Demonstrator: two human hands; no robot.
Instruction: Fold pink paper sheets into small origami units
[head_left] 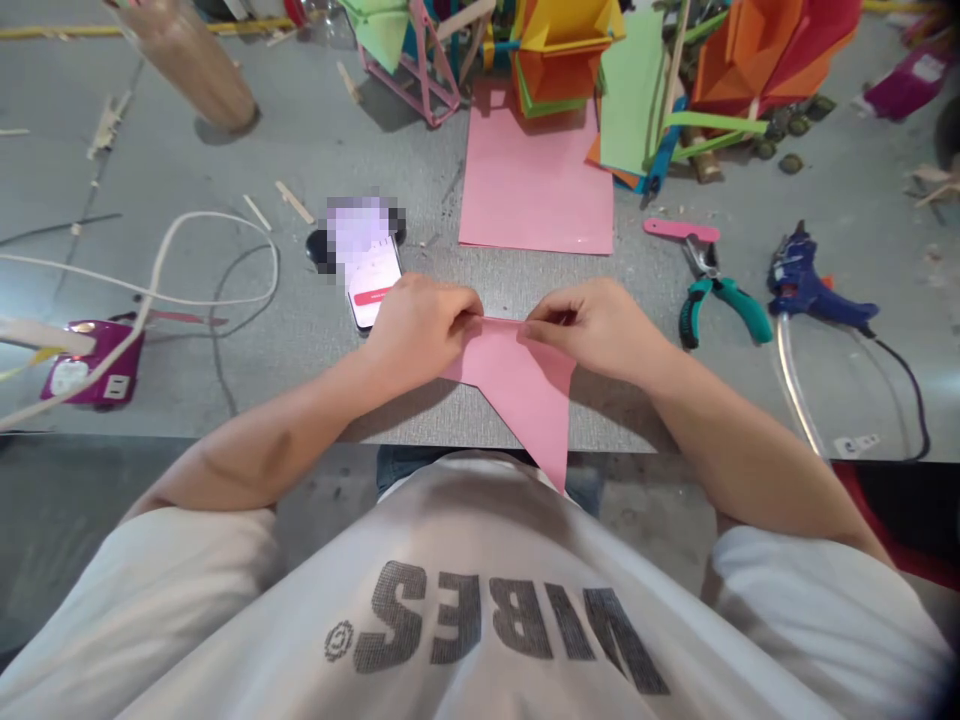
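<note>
A folded piece of pink paper is held between my two hands near the table's front edge, its pointed lower end hanging past that edge. My left hand pinches the top edge of the paper on the left. On the right, my right hand pinches the same edge between thumb and fingers. A short stretch of the folded edge shows between the hands. Just beyond them lies a flat pink sheet. Close to my left hand is a phone with a lit screen, partly blurred out.
To the right lie teal-handled pliers, a pink stick and a blue glue gun. Colourful paper lanterns stand at the back. On the left are a bottle, a white cable and a purple power socket.
</note>
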